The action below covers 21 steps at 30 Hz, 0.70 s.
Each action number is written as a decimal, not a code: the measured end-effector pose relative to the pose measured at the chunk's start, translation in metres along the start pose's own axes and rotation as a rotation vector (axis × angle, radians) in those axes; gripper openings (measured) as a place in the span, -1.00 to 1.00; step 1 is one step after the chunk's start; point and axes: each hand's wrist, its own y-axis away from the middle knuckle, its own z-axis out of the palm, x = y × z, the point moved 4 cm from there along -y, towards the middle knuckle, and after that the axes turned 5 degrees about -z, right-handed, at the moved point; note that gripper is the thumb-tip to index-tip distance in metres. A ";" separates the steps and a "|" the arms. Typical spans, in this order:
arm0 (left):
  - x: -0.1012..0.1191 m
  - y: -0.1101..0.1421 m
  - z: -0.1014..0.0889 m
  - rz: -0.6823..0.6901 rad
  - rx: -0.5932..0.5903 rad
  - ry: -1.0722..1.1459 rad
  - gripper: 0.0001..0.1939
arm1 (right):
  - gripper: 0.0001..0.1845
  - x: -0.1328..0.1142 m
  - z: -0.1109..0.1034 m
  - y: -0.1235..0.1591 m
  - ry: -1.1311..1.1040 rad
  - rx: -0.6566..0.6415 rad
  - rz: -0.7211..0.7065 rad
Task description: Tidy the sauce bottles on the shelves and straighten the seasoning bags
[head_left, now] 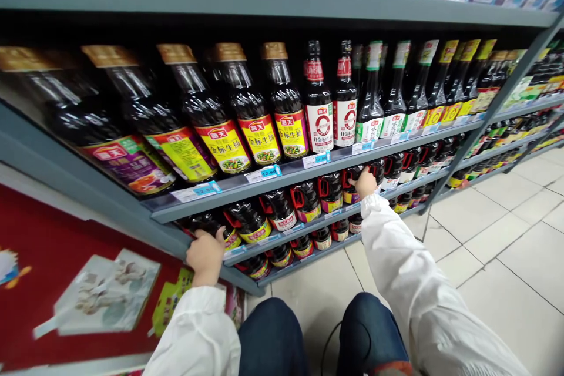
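Note:
I crouch before grey store shelves of dark sauce bottles. My left hand (205, 254) is closed with its fingers curled over the front edge of a lower shelf (247, 249), beside a dark jug with a yellow label (247, 222). My right hand (365, 183) reaches further right on the same level and rests on a dark jug with a red handle (351, 183); its fingers are bent onto the jug, partly hidden. Both arms wear white sleeves.
Above, a shelf carries large soy sauce bottles (224, 123) with yellow labels and slimmer bottles (344, 103), with price tags (263, 173) along the rail. A red poster panel (66, 270) closes the shelf end at left. Pale floor tiles (497, 247) stretch right. My knees in blue jeans (370, 329) are below.

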 end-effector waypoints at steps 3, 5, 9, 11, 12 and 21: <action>-0.002 -0.002 0.002 0.010 0.010 0.013 -0.31 | -0.17 0.000 0.003 0.002 -0.005 0.010 0.012; -0.004 -0.004 0.004 0.016 0.021 0.017 -0.27 | -0.17 0.006 0.009 0.008 -0.013 0.033 0.012; -0.006 -0.007 0.008 0.023 0.024 0.009 -0.25 | -0.27 0.036 0.032 0.034 -0.188 0.193 -0.022; -0.007 -0.008 0.009 0.029 0.023 0.013 -0.25 | -0.35 0.059 0.041 0.046 -0.322 0.297 0.018; -0.006 -0.008 0.009 0.030 0.023 0.019 -0.25 | -0.37 0.069 0.043 0.048 -0.358 0.336 0.048; -0.002 -0.002 0.006 0.056 0.042 0.046 -0.35 | -0.47 0.073 -0.033 -0.023 -0.535 0.545 -0.098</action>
